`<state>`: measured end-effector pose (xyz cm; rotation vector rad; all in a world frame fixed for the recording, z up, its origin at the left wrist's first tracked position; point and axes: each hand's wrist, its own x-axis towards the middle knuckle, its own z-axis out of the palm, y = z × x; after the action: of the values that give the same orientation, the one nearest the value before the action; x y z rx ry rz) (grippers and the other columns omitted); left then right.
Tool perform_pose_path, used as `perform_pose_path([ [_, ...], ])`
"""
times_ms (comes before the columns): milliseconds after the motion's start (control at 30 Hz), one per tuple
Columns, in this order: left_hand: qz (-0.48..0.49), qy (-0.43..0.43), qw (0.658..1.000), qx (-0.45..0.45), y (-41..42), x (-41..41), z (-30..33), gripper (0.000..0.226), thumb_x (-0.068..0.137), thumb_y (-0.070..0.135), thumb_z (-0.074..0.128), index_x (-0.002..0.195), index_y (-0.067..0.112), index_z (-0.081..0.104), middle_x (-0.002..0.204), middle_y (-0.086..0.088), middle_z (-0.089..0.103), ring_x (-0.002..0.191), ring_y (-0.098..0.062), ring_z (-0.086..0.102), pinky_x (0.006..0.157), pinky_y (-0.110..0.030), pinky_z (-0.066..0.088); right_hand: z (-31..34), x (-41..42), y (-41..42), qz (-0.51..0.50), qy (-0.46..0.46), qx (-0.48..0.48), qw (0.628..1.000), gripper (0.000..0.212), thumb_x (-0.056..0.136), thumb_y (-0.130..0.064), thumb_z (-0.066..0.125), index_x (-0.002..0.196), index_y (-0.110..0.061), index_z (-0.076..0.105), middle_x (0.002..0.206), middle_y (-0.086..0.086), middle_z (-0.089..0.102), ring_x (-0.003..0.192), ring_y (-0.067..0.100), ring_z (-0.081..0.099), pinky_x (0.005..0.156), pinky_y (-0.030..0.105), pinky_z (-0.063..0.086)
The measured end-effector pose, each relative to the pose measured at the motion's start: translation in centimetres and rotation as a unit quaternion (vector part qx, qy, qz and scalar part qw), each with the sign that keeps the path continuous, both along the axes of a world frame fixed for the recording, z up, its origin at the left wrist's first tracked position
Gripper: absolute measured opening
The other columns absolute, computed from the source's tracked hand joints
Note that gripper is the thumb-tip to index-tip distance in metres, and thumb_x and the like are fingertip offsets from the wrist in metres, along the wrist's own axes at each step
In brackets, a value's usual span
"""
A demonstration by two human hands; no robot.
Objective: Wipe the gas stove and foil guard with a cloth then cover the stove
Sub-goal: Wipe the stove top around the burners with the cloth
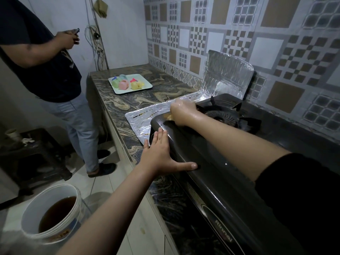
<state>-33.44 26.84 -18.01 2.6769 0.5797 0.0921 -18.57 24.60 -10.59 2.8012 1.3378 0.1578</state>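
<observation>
A black gas stove (211, 162) stands on the marbled counter (165, 85), its burner grate (224, 115) at the far end. Silver foil guard (228, 72) rises behind the stove, and a foil sheet (141, 116) lies flat on the counter at its left end. My right hand (182, 112) presses a yellowish cloth (169, 117), mostly hidden under the palm, on the stove's far left corner. With fingers straight, my left hand (160, 153) lies flat on the stove's front left edge, thumb along the rim.
A white tray (145, 87) with colourful wrapped items sits further back on the counter. Another person (55, 70) stands left of the counter, holding a small object. A white bucket (51, 210) of dark liquid is on the floor. A dark stool (36, 150) stands at left.
</observation>
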Motion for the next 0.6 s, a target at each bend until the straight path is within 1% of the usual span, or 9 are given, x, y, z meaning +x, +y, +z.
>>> perform_pose_path([
  [100, 0.0, 0.004, 1.0, -0.008, 0.0, 0.0, 0.1, 0.147, 0.05, 0.089, 0.058, 0.153, 0.011, -0.013, 0.16, -0.004, -0.018, 0.148, -0.017, -0.015, 0.118, -0.045, -0.01, -1.0, -0.3, 0.2, 0.023, -0.012, -0.071, 0.997, 0.034, 0.089, -0.012, 0.055, 0.123, -0.011, 0.054, 0.13, 0.013, 0.049, 0.119, 0.032, 0.049, 0.094, 0.046, 0.041],
  [233, -0.001, 0.002, 1.0, -0.011, -0.1, 0.0, 0.1, 0.147, 0.051, 0.089, 0.058, 0.153, 0.011, -0.013, 0.16, -0.004, -0.019, 0.147, -0.017, -0.016, 0.118, -0.045, -0.011, -0.7, -1.0, -1.4, 0.052, -0.025, -0.112, 0.992, 0.034, 0.091, -0.011, 0.051, 0.124, -0.007, 0.053, 0.132, 0.015, 0.04, 0.123, 0.033, 0.042, 0.098, 0.048, 0.039],
  [333, -0.002, -0.001, 1.0, -0.015, -0.1, -0.1, 0.1, 0.147, 0.05, 0.089, 0.058, 0.153, 0.011, -0.012, 0.16, -0.004, -0.019, 0.147, -0.017, -0.016, 0.118, -0.045, -0.01, -0.3, -2.3, -3.2, 0.072, -0.052, -0.142, 0.986, 0.035, 0.091, -0.015, 0.051, 0.125, -0.006, 0.052, 0.134, 0.017, 0.037, 0.123, 0.034, 0.041, 0.099, 0.046, 0.038],
  [433, -0.001, -0.002, 1.0, -0.018, -0.1, -0.1, 0.0, 0.148, 0.049, 0.09, 0.058, 0.153, 0.011, -0.012, 0.16, -0.004, -0.019, 0.147, -0.017, -0.015, 0.117, -0.044, -0.01, 0.0, -3.6, -5.3, 0.101, -0.075, -0.152, 0.98, 0.034, 0.092, -0.019, 0.05, 0.123, -0.005, 0.054, 0.13, 0.016, 0.04, 0.119, 0.032, 0.042, 0.096, 0.042, 0.037],
  [500, -0.001, 0.0, 1.0, -0.016, 0.0, -0.1, 0.0, 0.149, 0.048, 0.091, 0.057, 0.153, 0.01, -0.012, 0.16, -0.005, -0.019, 0.148, -0.017, -0.015, 0.116, -0.044, -0.01, 0.1, -4.2, -6.8, 0.115, -0.076, -0.156, 0.978, 0.031, 0.091, -0.018, 0.051, 0.119, -0.006, 0.056, 0.126, 0.014, 0.041, 0.115, 0.031, 0.043, 0.092, 0.041, 0.038],
  [600, -0.002, 0.001, 1.0, -0.013, 0.1, -0.1, -0.1, 0.149, 0.047, 0.092, 0.055, 0.153, 0.01, -0.012, 0.16, -0.005, -0.019, 0.148, -0.017, -0.014, 0.116, -0.045, -0.01, -0.3, -4.6, -9.4, 0.119, -0.064, -0.161, 0.978, 0.028, 0.09, -0.017, 0.052, 0.117, -0.009, 0.056, 0.121, 0.011, 0.041, 0.11, 0.03, 0.044, 0.082, 0.037, 0.036],
])
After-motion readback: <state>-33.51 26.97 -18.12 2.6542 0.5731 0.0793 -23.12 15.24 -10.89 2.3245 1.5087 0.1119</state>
